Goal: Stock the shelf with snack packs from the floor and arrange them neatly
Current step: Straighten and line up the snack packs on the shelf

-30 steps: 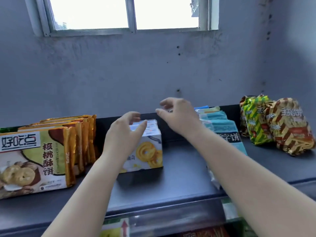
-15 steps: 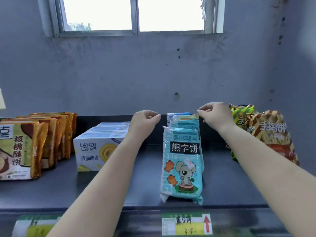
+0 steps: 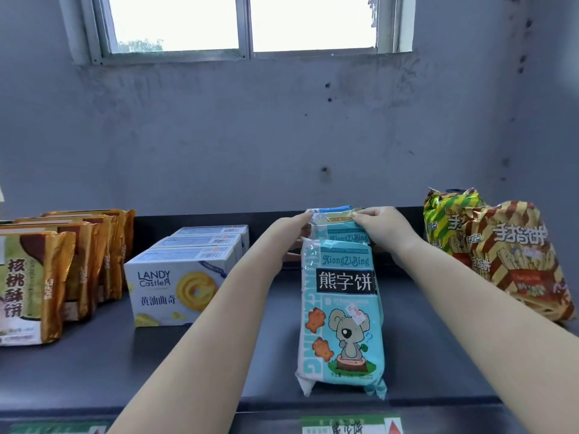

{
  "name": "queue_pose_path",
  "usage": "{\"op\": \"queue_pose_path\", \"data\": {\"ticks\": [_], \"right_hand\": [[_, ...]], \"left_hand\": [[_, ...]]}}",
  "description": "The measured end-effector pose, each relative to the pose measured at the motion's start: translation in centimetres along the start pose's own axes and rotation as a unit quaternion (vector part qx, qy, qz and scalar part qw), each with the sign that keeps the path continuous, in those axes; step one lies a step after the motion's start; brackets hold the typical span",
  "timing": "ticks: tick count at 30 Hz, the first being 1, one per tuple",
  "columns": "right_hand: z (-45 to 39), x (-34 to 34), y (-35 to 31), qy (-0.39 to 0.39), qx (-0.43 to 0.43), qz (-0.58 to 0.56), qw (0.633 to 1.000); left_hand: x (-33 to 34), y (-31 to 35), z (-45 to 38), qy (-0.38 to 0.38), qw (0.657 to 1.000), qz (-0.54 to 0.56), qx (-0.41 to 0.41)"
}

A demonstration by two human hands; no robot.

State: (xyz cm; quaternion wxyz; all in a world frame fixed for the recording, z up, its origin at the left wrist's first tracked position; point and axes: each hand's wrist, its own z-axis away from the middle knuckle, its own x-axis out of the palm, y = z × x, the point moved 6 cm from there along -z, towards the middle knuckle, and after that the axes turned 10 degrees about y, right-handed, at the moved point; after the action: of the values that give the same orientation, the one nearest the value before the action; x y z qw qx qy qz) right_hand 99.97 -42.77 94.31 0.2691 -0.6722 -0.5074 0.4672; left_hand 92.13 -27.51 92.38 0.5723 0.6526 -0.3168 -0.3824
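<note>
A row of light-blue bear-biscuit packs point(image 3: 341, 311) stands front to back on the dark shelf point(image 3: 156, 361), a koala printed on the front one. My left hand point(image 3: 289, 236) presses against the left side of the packs behind the front one. My right hand point(image 3: 380, 228) pinches the top edge of a rear pack. White Landy Castle cookie boxes point(image 3: 175, 286) stand in a line to the left, apart from my left forearm.
Gold-edged walnut-cookie packs point(image 3: 47, 277) line the shelf's left end. Green and brown finger-biscuit bags point(image 3: 501, 252) lean at the right end. A grey wall with a window point(image 3: 244, 23) rises behind. Price tags point(image 3: 347, 426) run along the shelf's front edge.
My view swung right from the cookie boxes to the blue packs. Both hands left the boxes and closed in on the rear blue packs, left at their side, right on the top edge.
</note>
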Motion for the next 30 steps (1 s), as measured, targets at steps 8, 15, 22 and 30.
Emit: {"op": "queue_pose_path", "data": {"ticks": [8, 15, 22, 30], "right_hand": [[0.6, 0.5, 0.3, -0.026, 0.025, -0.055, 0.998], [1.7, 0.5, 0.2, -0.1, 0.046, -0.071, 0.991], [2.4, 0.6, 0.0, -0.106, 0.02, -0.104, 0.989], [2.3, 0.7, -0.1, -0.07, 0.006, -0.127, 0.989]], "left_hand": [[0.3, 0.1, -0.6, 0.031, 0.996, 0.077, 0.01], [0.9, 0.1, 0.7, -0.027, 0.986, 0.162, -0.009], [0.3, 0.0, 0.8, -0.014, 0.983, 0.181, 0.036], [-0.9, 0.1, 0.9, 0.031, 0.979, 0.177, 0.096]]}}
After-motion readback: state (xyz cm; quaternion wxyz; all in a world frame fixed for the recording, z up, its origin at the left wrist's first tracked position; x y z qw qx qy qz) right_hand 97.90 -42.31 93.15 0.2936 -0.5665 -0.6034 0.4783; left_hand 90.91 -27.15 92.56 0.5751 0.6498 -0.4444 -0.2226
